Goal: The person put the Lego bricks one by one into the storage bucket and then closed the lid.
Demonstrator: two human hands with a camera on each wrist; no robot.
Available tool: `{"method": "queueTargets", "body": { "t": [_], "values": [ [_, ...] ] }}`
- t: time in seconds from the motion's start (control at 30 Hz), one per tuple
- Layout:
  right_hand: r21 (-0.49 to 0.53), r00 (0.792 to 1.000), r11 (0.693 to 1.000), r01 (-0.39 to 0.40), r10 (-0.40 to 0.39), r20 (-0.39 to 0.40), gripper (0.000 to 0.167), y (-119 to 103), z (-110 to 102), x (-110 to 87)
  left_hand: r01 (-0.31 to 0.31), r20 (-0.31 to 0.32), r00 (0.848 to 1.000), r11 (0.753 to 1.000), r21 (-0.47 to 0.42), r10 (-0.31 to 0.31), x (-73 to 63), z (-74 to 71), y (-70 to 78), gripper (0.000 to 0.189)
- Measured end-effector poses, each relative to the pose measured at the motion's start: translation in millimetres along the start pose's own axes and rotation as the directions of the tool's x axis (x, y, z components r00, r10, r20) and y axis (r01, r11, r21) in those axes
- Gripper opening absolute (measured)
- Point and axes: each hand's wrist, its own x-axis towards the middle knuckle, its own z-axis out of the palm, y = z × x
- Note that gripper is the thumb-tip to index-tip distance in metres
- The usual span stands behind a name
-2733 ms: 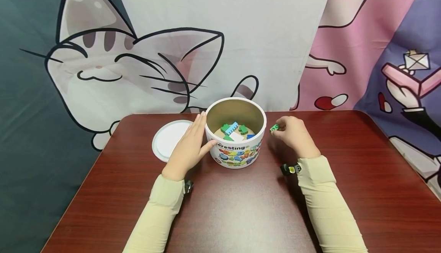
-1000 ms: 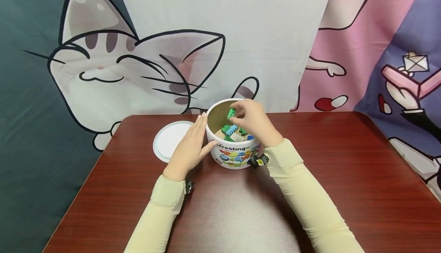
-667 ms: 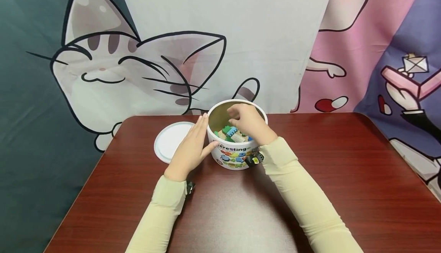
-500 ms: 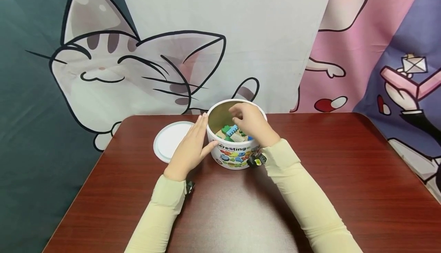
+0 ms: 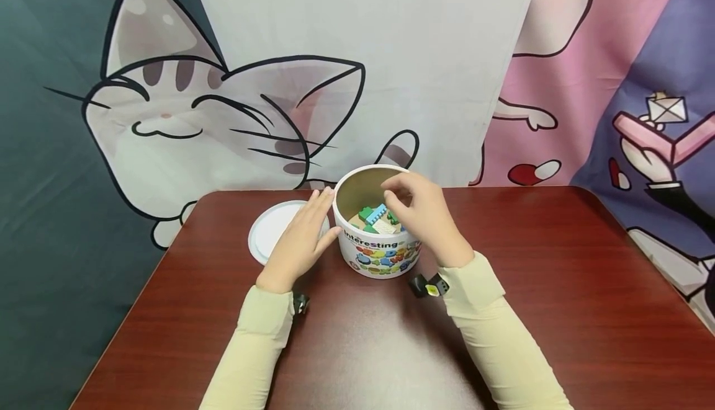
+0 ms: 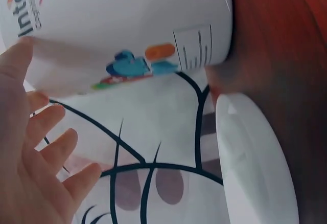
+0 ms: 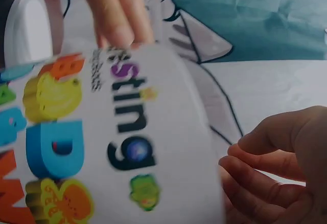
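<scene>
A white toy bucket (image 5: 380, 255) with printed coloured shapes and "Interesting" lettering stands lidless near the table's far edge. Inside lie several building bricks, among them a light blue brick (image 5: 377, 214) and a green brick (image 5: 365, 213). My left hand (image 5: 298, 239) is beside the bucket's left side, fingers and thumb extended; the left wrist view shows the thumb near the lettering. Over the right rim hovers my right hand (image 5: 427, 218), its fingers loosely bent. In the right wrist view, thumb and fingertips (image 7: 232, 152) come close together, with nothing seen between them.
The white round lid (image 5: 268, 233) lies on the brown table (image 5: 357, 348), left of the bucket and partly behind the left hand. A cartoon-printed cloth (image 5: 436, 75) hangs right behind the table's far edge.
The right hand brought a green brick from the bucket's right to above its opening and let it go inside. Now it has drawn back slightly rightward. The left hand has eased slightly off the bucket.
</scene>
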Motion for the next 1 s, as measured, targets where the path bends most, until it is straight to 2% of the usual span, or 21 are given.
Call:
{"method": "queueTargets", "body": {
  "t": [0.13, 0.23, 0.3, 0.43, 0.57, 0.67, 0.77, 0.9, 1.0],
  "values": [
    [0.027, 0.998, 0.998, 0.057, -0.056, -0.012, 0.014, -8.8, -2.2, -11.7, -0.040, -0.126, 0.991, 0.999, 0.034, 0.044, -2.0, -4.7, -6.8, 0.061],
    [0.056, 0.993, 0.992, 0.115, -0.115, 0.000, 0.014, -16.9, -1.2, -21.4, -0.052, -0.226, 0.972, 0.997, 0.057, 0.064, -3.6, -11.2, -13.2, 0.053],
    [0.076, 0.987, 0.984, 0.158, -0.160, 0.013, 0.013, -21.9, 0.8, -28.4, -0.029, -0.284, 0.958, 0.997, 0.066, 0.046, -5.8, -16.1, -18.5, 0.048],
    [0.104, 0.969, 0.966, 0.237, -0.243, 0.054, 0.014, -29.8, 8.1, -42.3, 0.100, -0.355, 0.932, 0.994, 0.053, -0.075, -12.7, -24.5, -32.3, 0.042],
    [0.107, 0.953, 0.960, 0.258, -0.271, 0.133, 0.017, -34.5, 22.4, -54.4, 0.255, -0.347, 0.907, 0.967, -0.003, -0.241, -20.1, -28.1, -48.0, 0.040],
    [0.099, 0.946, 0.969, 0.225, -0.242, 0.215, 0.019, -36.1, 38.1, -61.3, 0.366, -0.302, 0.879, 0.928, -0.068, -0.369, -25.6, -29.2, -59.2, 0.041],
    [0.092, 0.935, 0.978, 0.185, -0.204, 0.290, 0.020, -35.1, 56.8, -66.5, 0.457, -0.236, 0.841, 0.873, -0.169, -0.486, -31.2, -29.9, -70.1, 0.043],
    [0.081, 0.917, 0.987, 0.136, -0.156, 0.368, 0.024, -32.0, 82.3, -71.0, 0.567, -0.135, 0.773, 0.770, -0.291, -0.620, -38.7, -29.9, -83.9, 0.045],
    [0.063, 0.912, 0.995, 0.079, -0.097, 0.400, 0.028, -28.8, 100.6, -71.7, 0.646, -0.049, 0.717, 0.689, -0.329, -0.695, -42.4, -29.0, -91.1, 0.048]
  ]
}}
